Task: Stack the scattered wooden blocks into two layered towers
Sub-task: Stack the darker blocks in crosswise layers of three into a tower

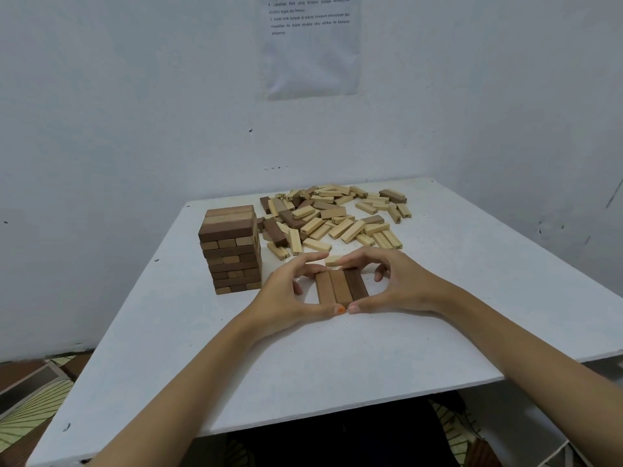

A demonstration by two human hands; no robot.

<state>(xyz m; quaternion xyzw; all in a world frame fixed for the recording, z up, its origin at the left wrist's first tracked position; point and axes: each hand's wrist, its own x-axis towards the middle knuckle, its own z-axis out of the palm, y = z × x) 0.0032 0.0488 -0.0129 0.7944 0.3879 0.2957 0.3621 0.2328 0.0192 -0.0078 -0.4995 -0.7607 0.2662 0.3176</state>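
Three brown wooden blocks point(341, 286) lie side by side as one flat layer on the white table point(303, 375). My left hand point(290, 298) and my right hand point(401, 284) frame this layer. Both thumbs press its near ends and the fingertips touch its far ends. A finished tower of several layers point(231, 249) stands to the left. Behind lies a scattered pile of light and dark blocks point(337, 215). One light block point(333, 260) sits just past my fingertips.
The table stands in a corner of white walls, with a printed sheet point(310, 45) taped up behind. The table's near edge point(354, 411) is close to me. Patterned floor point(30, 399) shows at the lower left.
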